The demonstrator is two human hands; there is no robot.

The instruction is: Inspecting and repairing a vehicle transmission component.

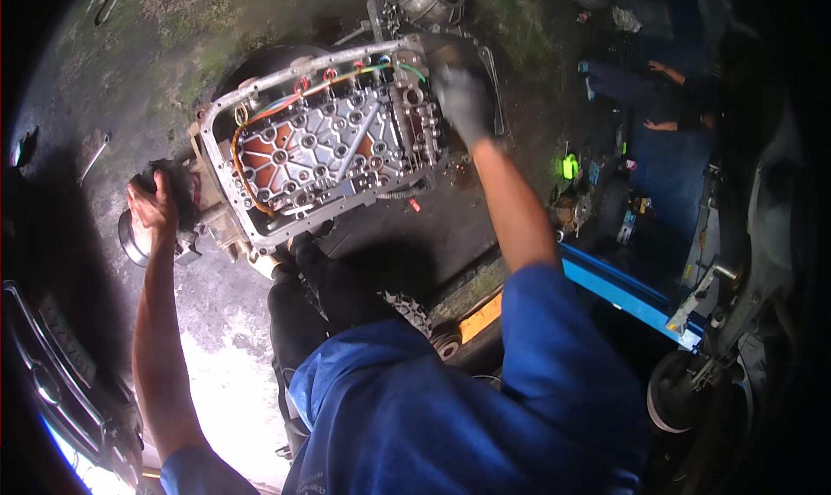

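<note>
Head view: a gearbox [329, 218] lies at centre, slightly left and above the middle of the frame, open side up.
Long axis: left to right, the right end tilted toward the top of the frame; a narrower end points left.
Shape and material: dull grey metal rim, roughly oblong, lined with bolt holes; inside, a shiny ribbed plate [338, 142] with round bosses and rusty-brown hollows.
Wires [325, 85]: thin, many-coloured, curving along the upper inner edge; an orange-brown length bends down the left side.
Left hand [154, 205]: at centre left, on a dark round part [132, 242] at the gearbox's left end; thumb apart from the fingers; whether it grips, I cannot tell.
Right hand [463, 101]: over the gearbox's upper-right corner, dark and blurred; wide, narrow or holding something, I cannot tell.
Floor [130, 79]: dark, stained, rough; a bell-shaped metal housing [428, 1] at top centre; a small red piece [415, 206] below the gearbox.
Right side: a straight blue beam [619, 289]; another person [679, 97] at upper right.
</note>
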